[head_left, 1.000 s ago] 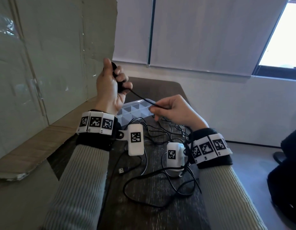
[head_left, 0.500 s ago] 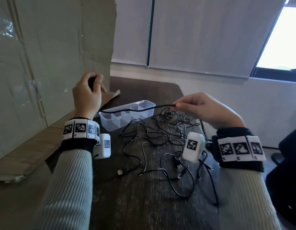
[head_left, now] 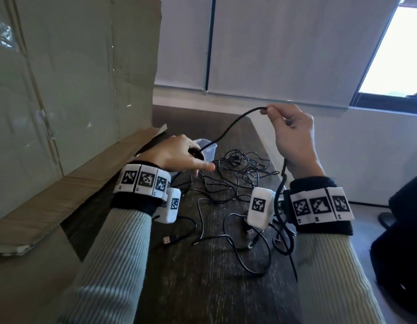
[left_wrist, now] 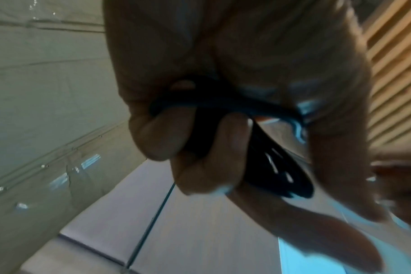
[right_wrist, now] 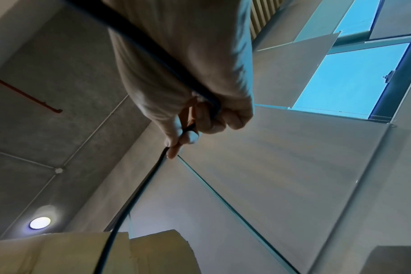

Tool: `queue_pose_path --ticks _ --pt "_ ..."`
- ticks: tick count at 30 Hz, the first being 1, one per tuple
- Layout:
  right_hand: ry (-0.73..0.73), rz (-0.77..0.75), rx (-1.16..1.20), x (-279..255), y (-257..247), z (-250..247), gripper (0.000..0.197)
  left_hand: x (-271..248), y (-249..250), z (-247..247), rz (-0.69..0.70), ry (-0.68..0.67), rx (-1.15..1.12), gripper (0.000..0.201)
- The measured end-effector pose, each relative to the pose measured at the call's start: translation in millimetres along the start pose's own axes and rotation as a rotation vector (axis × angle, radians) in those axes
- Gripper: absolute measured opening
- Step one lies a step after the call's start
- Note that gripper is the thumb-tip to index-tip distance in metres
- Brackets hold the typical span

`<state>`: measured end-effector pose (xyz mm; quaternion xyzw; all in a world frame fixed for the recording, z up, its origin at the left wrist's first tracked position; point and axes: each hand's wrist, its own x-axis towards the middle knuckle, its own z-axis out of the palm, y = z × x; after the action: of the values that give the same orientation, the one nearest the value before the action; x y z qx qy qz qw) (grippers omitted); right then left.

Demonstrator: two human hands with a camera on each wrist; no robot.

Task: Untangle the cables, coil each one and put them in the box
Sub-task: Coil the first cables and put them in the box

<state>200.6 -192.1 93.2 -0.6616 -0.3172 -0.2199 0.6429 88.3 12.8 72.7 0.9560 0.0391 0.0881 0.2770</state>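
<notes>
Over at the worktop's (head_left: 203, 288) left edge, the left hand (head_left: 174, 155) has its grip closed round a small bundle of black loops, the coil (left_wrist: 223, 115) taking shape; the left wrist view shows thumb and fingers curled round several turns, one finger sticking out straight. Just behind that hand sits the clear box (head_left: 208, 148), mostly hidden, so what lies inside cannot be told. From the coil, the black cable (head_left: 228, 128) climbs up and to the right in an arc, its long axis slanting from the low left hand to the raised right hand (head_left: 294, 134). There the grip is a tight pinch, fingertips (right_wrist: 174, 148) on the cable, and the tail drops down past the right wrist toward the near right edge. So this looks like one cable partly wound, with more length to feed in. Between the two hands, toward the far edge, the tangle (head_left: 238, 174) of thin black cables lies on the worktop, apparently unsorted, and a USB plug (head_left: 167, 240) lies nearer the person. By that reckoning, most of the job remains.
</notes>
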Motion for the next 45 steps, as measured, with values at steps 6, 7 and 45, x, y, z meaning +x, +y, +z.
queue_pose_path --ticks 6,7,45 --pt "0.038 0.035 0.009 1.4 7.5 -3.4 0.02 -11.2 3.5 -12.5 0.124 0.067 -0.731 0.025" --pt "0.031 0.035 0.016 0.6 6.1 -0.9 0.021 -10.1 2.3 -13.7 0.114 0.099 -0.866 0.026" --pt "-0.715 0.061 -0.031 -39.4 -38.8 48.2 0.017 8.5 -31.6 -6.2 0.066 0.632 -0.023 0.071"
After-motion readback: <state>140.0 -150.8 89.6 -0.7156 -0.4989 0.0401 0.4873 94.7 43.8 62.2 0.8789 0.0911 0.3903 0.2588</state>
